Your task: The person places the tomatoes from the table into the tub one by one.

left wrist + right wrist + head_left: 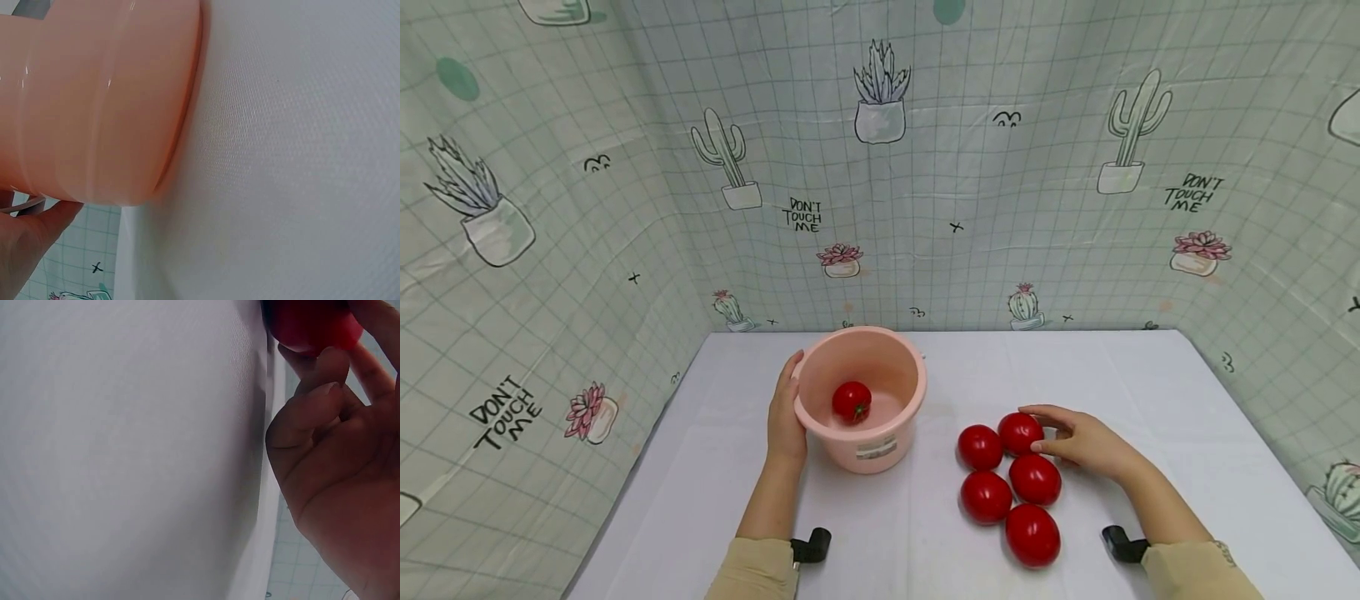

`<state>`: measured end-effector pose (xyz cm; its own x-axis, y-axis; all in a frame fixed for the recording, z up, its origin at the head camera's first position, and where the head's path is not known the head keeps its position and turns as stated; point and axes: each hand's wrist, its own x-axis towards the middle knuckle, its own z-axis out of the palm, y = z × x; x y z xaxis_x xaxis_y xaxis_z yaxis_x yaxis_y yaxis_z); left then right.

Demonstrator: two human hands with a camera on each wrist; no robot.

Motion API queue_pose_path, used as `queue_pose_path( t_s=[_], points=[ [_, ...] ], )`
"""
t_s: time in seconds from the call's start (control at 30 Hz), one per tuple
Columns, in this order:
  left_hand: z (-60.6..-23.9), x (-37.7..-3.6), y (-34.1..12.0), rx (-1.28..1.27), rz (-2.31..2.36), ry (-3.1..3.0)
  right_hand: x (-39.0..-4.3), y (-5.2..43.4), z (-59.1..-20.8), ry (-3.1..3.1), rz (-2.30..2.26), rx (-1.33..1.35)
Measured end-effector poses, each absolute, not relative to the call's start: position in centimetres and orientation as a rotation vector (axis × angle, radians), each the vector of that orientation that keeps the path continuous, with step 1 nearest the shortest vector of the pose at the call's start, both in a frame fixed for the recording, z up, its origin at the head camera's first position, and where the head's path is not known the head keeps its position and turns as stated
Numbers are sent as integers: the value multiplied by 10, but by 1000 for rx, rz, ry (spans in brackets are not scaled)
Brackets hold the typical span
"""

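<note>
Two hands at work on a white table: one steadies a pink bowl, the other takes a tomato from a cluster.

The right hand (pixel 1086 443) curls its fingers (pixel 312 403) around the rear tomato (pixel 1020 432), thumb on the near side and fingertips over the far side; this tomato touches the other four tomatoes (pixel 1009 496), which lie packed together just in front of it. The left hand (pixel 786 414) lies flat against the outer left wall of the pink bowl (pixel 880 450), fingers straight and together, with the thumb tip at the rim. One stemmed tomato (pixel 852 402) rests on the bowl's floor. Bowl and cluster stand near each other on the white table (pixel 1150 375), enclosed by a cactus-print backdrop (pixel 925 167).
</note>
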<state>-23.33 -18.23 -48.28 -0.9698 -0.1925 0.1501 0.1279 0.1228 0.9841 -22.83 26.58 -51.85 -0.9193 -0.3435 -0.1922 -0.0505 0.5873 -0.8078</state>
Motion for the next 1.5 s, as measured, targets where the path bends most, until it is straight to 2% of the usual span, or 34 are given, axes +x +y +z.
queue_pose_path(
  t_s=[0.2,0.43,0.67,1.5],
  points=[
    [-485,-235,-184,37,-1994,-2097,-229,267,-514,2492,-1271,-288],
    [-461,-221,-178,42,-1979,-2134,-233,269,-500,2551,-1235,-292],
    [-483,-234,-184,26,-1943,-2129,-240,268,-480,2567,-1236,-303],
    [-484,-233,-184,16,-1930,-2126,-283,233,-396,2390,-1459,-532]
  ],
)
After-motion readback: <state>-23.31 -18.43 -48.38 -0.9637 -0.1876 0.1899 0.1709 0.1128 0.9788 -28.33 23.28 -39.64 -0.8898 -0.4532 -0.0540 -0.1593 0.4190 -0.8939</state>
